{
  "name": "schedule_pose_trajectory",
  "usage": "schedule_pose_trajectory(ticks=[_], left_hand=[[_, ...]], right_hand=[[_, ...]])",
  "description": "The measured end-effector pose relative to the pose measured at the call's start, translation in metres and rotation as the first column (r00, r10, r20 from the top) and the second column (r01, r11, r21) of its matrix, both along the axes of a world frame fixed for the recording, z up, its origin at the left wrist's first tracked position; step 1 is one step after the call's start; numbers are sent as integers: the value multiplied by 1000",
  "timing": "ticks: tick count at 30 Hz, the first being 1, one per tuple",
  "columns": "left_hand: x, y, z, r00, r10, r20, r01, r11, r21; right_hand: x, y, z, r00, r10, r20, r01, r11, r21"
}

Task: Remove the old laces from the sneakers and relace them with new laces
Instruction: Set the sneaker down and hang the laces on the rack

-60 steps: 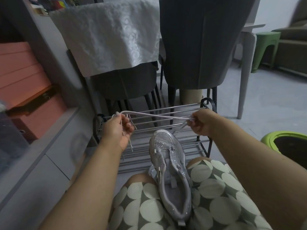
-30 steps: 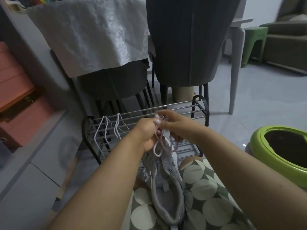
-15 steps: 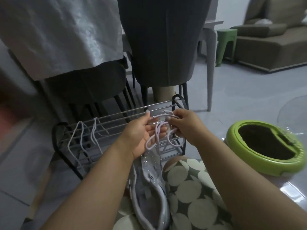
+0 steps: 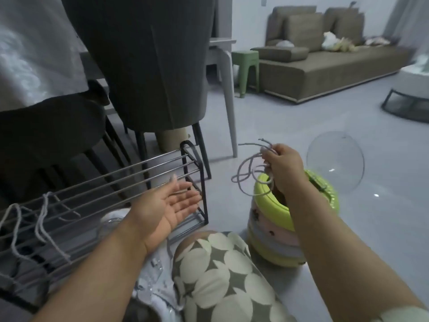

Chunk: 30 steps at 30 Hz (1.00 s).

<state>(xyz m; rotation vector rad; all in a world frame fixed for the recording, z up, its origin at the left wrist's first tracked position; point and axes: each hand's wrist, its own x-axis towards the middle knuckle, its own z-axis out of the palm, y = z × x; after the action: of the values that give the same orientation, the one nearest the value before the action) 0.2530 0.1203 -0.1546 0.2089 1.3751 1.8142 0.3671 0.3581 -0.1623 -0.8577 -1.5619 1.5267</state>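
The right hand [image 4: 282,169] is curled round a bunched lace [image 4: 249,169], pinching the loops near their top so that they dangle in a loose coil and the two tips poke up above the fingers. It holds the bundle out to the right, over the rim of a green bin [image 4: 294,219] on the floor; the lowest loop hangs just at or inside the bin's mouth, though whether it touches the rim cannot be told. The left hand [image 4: 166,209] is empty, palm up, fingers straight and slightly spread, hovering in front of the end of a wire rack [image 4: 195,159] and touching nothing.

The sneaker [image 4: 151,275] lies low in the lap, between the left forearm and the patterned knee, mostly hidden; only part of its pale upper and a clear sole edge show. No lace can be seen running through it, though the eyelets are largely out of view.

On progress: the bundle in the right hand is most likely an old lace pulled from this shoe, and its position over the bin suggests it is about to be thrown away. That would put the removal step for this sneaker at its end. Pale laces [image 4: 41,225] hang draped over the rack's bars at left, apart from both hands; these look like the new ones, waiting. Relacing has not begun as far as can be seen, and a second sneaker is not in view.
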Motion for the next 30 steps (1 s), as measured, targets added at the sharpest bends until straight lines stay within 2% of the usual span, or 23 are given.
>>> schedule_pose_trajectory(ticks=[4,6,8,12,14,17,21,26,30], left_hand=[[0,2,-5,999,-14,-32,13,1000,-21],[-2,1,-6,999,-20,-43,19,1000,-19],[-2,1,-6,998,-25,-59,24,1000,-20],[-2,0,-7,999,-10,-47,10,1000,7],[-3,-1,-8,999,-9,-52,9,1000,12],[-5,-4,-9,998,-4,-69,5,1000,7],[-7,-12,-4,994,21,-105,-20,1000,9],[-12,-37,4,979,117,-166,-113,993,28],[-20,-66,13,946,234,-223,-231,972,41]], right_hand=[[16,53,-8,975,-202,95,193,976,96],[20,77,-21,932,-321,165,299,943,146],[22,98,-37,872,-388,299,338,918,207],[27,107,-59,682,-232,694,115,971,212],[26,99,-59,621,-186,762,38,977,208],[17,85,-55,633,-174,755,-5,973,229],[-7,52,-38,722,-92,686,-96,968,230],[-59,-23,-14,831,103,547,-263,938,224],[-87,-96,4,820,306,484,-463,852,246]])
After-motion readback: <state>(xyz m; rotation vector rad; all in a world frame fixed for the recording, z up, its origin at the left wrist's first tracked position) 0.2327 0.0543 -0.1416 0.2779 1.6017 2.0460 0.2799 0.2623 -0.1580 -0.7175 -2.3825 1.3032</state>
